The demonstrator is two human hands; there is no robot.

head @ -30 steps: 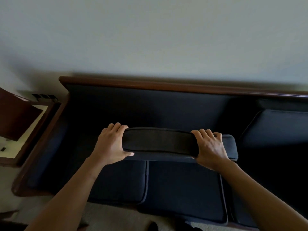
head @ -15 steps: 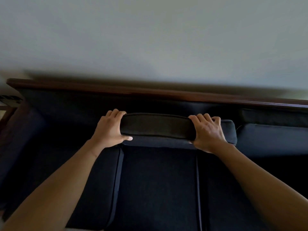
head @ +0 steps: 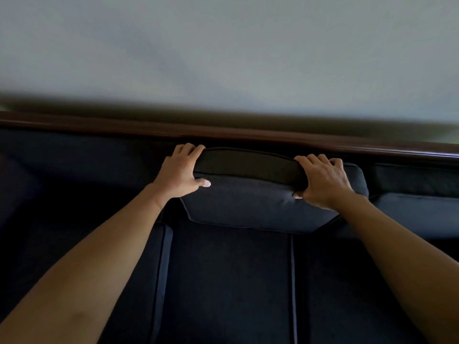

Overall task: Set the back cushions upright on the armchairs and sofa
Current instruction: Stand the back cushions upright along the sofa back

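Gripping the back cushion are left hand and right hand.

Left hand and right hand grip the back cushion's top edge against the sofa.

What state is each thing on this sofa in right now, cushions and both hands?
Back cushion, upright near the sofa back, gripped at its top edge.
Left hand, grips the cushion's top left end.
Right hand, grips its top right end.
Neighbouring back cushion, appears upright on the right.
Seat cushions, lying flat in place.
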